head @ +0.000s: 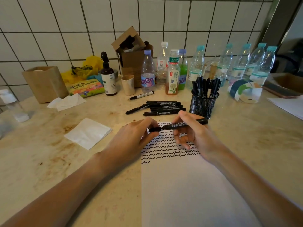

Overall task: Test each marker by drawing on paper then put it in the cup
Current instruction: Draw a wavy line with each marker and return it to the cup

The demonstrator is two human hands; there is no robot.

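My right hand (191, 133) holds a black marker (185, 124) level above the white paper (188, 185), its tip pointing left. My left hand (139, 135) pinches the marker's black cap (155, 129) right at that tip; whether cap and tip touch I cannot tell. Rows of black squiggles (165, 150) cover the upper part of the paper. Behind my hands several black markers (162, 108) lie in a pile on the counter. A black mesh cup (204, 104) at the right of the pile stands upright with several markers in it.
One marker with a white label (141, 95) lies apart, behind the pile. A folded tissue (88, 132) lies left of the paper. Plastic bottles (196, 66), a brown pump bottle (108, 77), a paper cup (128, 84) and a cardboard box (132, 54) line the tiled wall.
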